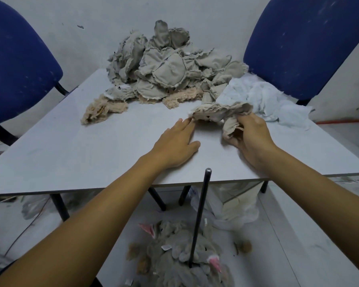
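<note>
A beige inside-out plush skin (216, 113) lies on the grey table (71, 154) in front of a large heap of similar unstuffed skins (166, 67). My right hand (251, 135) grips the skin's lower flap with curled fingers. My left hand (176, 145) lies flat on the table, its straight fingertips touching the skin's left edge. White stuffing fibre (265, 98) is piled at the right, behind the skin.
A dark metal rod (199, 214) stands upright at the table's near edge, rising from a pile of grey stuffed plush toys with pink ears (174, 259) on the floor. Blue chairs stand at the back left (17, 65) and back right (303, 42). A white bag (232, 206) sits under the table.
</note>
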`<move>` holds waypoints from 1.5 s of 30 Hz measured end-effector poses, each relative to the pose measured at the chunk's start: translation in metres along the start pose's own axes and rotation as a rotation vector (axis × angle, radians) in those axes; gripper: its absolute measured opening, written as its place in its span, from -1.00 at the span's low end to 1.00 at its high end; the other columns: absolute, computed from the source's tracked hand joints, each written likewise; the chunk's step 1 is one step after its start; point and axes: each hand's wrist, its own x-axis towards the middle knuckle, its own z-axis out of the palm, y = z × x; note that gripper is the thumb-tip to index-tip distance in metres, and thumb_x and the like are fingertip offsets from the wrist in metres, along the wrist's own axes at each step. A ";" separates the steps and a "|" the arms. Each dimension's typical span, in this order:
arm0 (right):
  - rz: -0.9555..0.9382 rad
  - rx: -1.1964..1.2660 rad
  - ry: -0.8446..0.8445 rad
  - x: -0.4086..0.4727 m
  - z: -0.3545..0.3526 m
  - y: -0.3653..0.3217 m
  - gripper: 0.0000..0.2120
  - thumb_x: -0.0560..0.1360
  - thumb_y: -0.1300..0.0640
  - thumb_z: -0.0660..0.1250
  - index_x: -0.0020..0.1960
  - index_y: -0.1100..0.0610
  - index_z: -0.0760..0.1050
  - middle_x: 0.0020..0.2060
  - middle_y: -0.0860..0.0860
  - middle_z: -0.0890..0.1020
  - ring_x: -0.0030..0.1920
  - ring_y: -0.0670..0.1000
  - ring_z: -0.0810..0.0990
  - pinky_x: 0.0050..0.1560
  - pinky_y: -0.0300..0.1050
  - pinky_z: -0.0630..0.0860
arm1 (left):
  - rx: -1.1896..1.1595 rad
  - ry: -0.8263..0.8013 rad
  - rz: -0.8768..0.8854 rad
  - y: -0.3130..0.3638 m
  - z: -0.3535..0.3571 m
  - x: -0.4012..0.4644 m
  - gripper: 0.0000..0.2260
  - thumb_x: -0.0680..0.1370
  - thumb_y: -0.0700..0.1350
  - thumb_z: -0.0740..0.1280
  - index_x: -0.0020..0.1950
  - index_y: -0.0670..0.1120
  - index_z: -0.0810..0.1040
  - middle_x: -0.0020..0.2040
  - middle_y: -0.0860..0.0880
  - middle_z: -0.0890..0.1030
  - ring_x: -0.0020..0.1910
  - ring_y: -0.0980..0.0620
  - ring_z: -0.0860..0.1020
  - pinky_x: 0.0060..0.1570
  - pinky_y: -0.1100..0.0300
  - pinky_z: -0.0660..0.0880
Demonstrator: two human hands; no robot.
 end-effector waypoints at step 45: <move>-0.326 -1.673 -0.087 -0.015 0.011 0.008 -0.36 0.58 -0.27 0.08 0.52 0.08 0.19 0.38 0.20 0.30 0.25 0.26 0.45 0.01 0.07 0.39 | -0.471 0.191 -0.272 -0.026 -0.028 -0.025 -0.88 0.47 -0.22 0.45 -0.10 -0.01 0.69 -0.18 0.07 0.65 -0.22 0.12 0.61 -0.29 0.34 0.57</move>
